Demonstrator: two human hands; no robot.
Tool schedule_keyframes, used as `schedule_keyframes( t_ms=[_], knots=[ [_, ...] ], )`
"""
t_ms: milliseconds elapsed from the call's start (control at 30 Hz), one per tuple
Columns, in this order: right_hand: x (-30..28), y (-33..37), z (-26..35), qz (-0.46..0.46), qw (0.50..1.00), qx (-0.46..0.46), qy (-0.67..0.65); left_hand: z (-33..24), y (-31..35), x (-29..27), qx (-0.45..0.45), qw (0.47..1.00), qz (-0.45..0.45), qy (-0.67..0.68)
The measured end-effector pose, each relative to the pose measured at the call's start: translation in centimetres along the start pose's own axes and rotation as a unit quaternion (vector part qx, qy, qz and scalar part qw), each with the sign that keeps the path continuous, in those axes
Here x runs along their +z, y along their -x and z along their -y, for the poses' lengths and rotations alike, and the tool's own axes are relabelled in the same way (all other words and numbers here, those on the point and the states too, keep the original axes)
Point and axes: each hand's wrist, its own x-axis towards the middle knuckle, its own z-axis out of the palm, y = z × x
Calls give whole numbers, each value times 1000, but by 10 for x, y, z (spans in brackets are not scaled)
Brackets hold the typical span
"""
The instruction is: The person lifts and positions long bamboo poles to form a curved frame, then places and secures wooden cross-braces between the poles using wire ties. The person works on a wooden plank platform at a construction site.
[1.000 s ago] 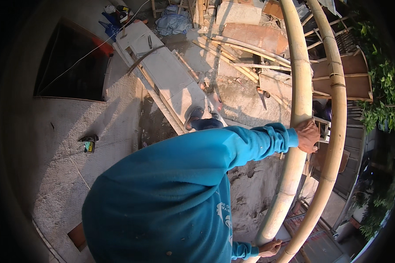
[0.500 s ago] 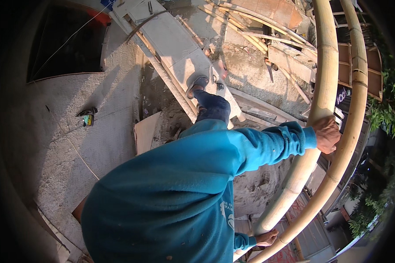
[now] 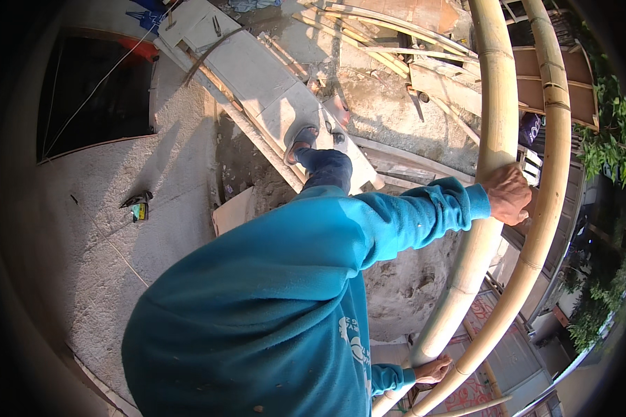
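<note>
My left hand [image 3: 506, 194] is closed on the near side of a thick bamboo pole [image 3: 499, 90], with its fingers curled over the edge. A thinner bamboo pole [image 3: 556, 132] runs alongside to the right, close to its knuckles. Lower in the view, my right hand [image 3: 433, 370] reaches across the same thick pole. Its fingers look curled over the far edge; their tips are partly hidden. Both arms wear teal sleeves, and my torso covers the lower middle. My foot [image 3: 301, 143] stands on a pale board [image 3: 285, 90] well below the poles.
Loose bamboo strips and timber [image 3: 389, 52] lie at the upper middle. A small dark and yellow object [image 3: 139, 206] sits on the rough concrete surface [image 3: 118, 257] at left, near a dark opening [image 3: 90, 90]. Green foliage [image 3: 612, 132] borders the right.
My view has shifted, so the boards and poles sit farther left. My right hand and forearm show more fully. Both hands stay on the thick pole.
</note>
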Motion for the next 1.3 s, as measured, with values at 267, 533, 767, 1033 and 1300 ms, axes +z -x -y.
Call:
schedule_keyframes(
  t_ms=[267,533,767,1033,1300],
  knots=[
    [-1,11,8,-73,993,35,-86,5,3,-4,29,999,1,16],
    [-5,33,50,-217,964,-1,-156,13,8,-6,106,972,-109,180],
    [18,117,199,-147,937,-143,-283,14,10,-34,90,931,3,353],
    [149,227,250,351,900,-162,-198,80,78,-88,64,892,-47,445],
    [248,282,199,544,826,-52,-139,296,298,-67,-357,905,198,120]
  ],
)
